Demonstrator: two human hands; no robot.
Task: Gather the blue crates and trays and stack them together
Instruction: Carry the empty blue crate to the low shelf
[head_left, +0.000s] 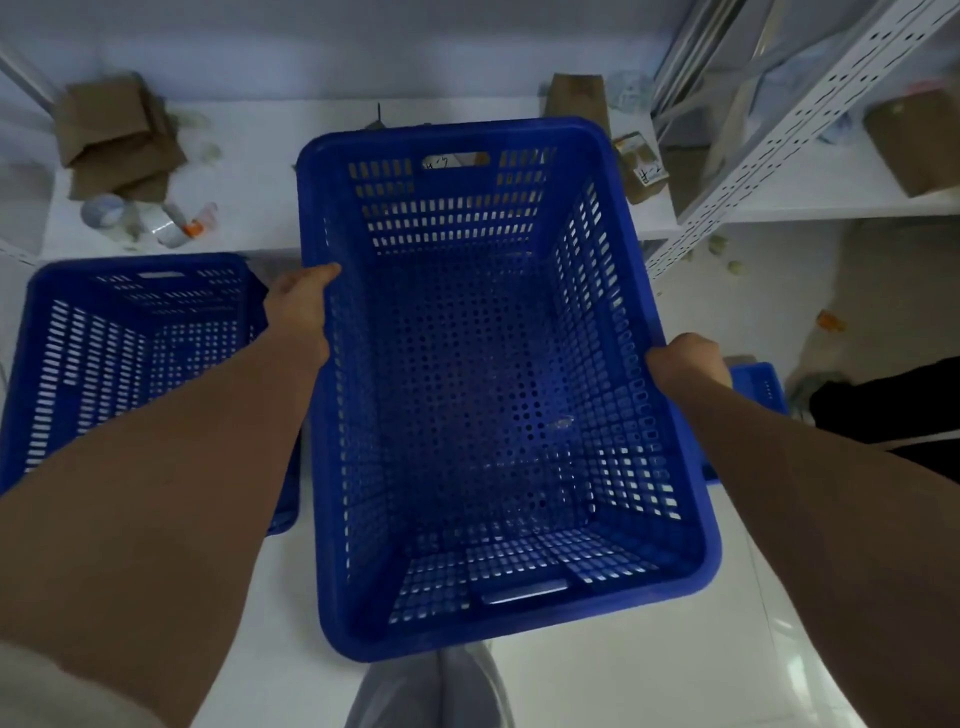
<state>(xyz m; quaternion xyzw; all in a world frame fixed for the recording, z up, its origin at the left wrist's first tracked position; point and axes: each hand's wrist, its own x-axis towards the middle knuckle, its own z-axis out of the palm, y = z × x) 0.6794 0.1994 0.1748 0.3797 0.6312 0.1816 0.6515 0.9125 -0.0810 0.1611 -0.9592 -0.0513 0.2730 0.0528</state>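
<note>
A large blue perforated crate (488, 395) fills the middle of the head view, held up above the white floor. My left hand (301, 306) grips its left rim and my right hand (688, 364) grips its right rim. A second blue crate (119, 358) stands on the floor to the left, partly hidden by my left forearm. A corner of a blue tray (758, 387) shows just behind my right hand; most of it is hidden.
A low white shelf (270, 171) behind the crates carries cardboard pieces (117, 137), tape rolls (104, 210) and small boxes (641, 166). A white metal rack upright (769, 140) stands at the right. A dark object (893, 405) lies at the right edge. My legs show below.
</note>
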